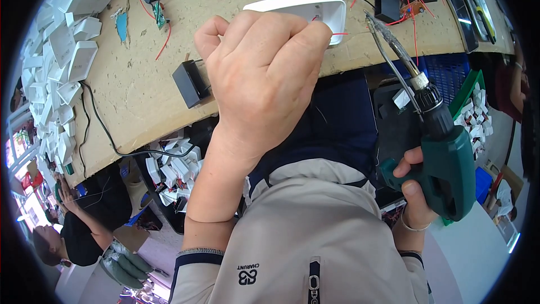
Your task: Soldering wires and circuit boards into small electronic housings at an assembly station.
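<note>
My left hand (261,73) is raised in the middle of the view, its back toward me and its fingers curled closed. What the fingers grip is hidden behind the hand. Just beyond it is a white plastic housing (336,14), partly covered by the knuckles, with a red wire (340,34) sticking out beside the index finger. My right hand (413,183) is wrapped round the handle of a green soldering gun (450,163). Its long metal tip points up toward the bench, to the right of the housing, with a thin metal tube alongside.
White housings (62,50) pile up along the bench's left end. Black boxes (191,83), circuit boards (159,16) and tangled red wires lie on the wooden bench (135,101). Bins (475,93) of white parts stand below it. Another person (79,231) sits at lower left.
</note>
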The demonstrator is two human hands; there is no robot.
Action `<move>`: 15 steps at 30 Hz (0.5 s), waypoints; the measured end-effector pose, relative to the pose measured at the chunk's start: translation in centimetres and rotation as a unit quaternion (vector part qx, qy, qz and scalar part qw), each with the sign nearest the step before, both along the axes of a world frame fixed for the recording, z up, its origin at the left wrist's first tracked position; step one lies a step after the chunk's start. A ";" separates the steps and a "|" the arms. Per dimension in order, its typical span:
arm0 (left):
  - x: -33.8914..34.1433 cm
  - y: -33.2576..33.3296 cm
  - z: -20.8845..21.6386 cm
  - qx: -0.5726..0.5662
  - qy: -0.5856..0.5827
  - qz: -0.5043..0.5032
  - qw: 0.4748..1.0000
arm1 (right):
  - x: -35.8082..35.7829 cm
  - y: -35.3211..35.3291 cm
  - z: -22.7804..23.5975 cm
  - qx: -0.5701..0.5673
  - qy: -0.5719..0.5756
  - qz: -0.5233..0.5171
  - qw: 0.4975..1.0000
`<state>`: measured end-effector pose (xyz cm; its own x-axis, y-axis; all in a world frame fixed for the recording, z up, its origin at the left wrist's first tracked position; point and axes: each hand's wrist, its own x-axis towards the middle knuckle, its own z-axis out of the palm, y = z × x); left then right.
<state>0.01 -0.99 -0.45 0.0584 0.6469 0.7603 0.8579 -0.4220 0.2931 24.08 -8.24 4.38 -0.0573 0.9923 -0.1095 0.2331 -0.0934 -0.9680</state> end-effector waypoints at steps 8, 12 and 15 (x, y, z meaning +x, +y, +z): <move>0.1 -0.3 0.4 -0.049 0.029 0.051 0.997 | 0.0 -0.1 -0.1 0.008 0.005 0.003 1.000; 0.2 -0.2 0.3 -0.038 0.042 0.091 0.994 | 0.0 -0.2 -0.1 0.004 0.007 0.013 1.000; 0.3 0.1 0.0 -0.058 0.053 0.107 0.991 | 0.0 0.0 -0.4 -0.004 0.009 0.025 1.000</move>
<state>0.34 -0.89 -0.42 -0.0151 0.7353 0.6776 0.9527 -0.1951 0.2330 24.05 -8.28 3.97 -0.1093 0.9873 -0.1155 0.2199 -0.0893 -0.9714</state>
